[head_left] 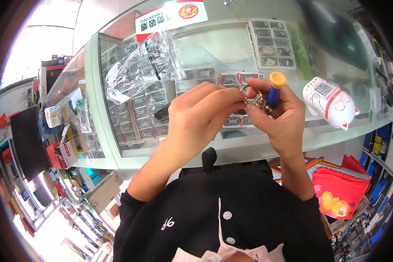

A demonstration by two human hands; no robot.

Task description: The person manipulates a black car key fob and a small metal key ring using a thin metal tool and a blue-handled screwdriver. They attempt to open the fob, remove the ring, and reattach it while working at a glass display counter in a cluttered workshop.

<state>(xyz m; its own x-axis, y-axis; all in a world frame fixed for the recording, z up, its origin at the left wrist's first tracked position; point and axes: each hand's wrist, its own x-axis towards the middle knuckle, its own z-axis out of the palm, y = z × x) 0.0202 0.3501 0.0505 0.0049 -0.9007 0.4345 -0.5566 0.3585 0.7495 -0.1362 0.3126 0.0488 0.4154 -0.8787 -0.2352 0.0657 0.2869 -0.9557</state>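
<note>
My left hand (201,113) is closed, thumb and fingertips pinching the edge of a metal key ring (254,93). Around the other side of the ring curl the fingers of my right hand (284,115), with small metal links (261,102) bunched at its thumb. Also in the right hand, a screwdriver (274,94) stands with its blue handle and round yellow end up; its tip is hidden. Both hands are above a glass counter (196,150). A small black object (162,112) lies beside my left wrist, partly covered by it.
A clear plastic bag (148,65) lies on the glass at left, by a white sign (172,19). Compartment boxes (271,43) sit beneath the glass. At right are a white cat figure (332,102) and a dark screen (336,35). A red cloth bag (338,192) is below the counter.
</note>
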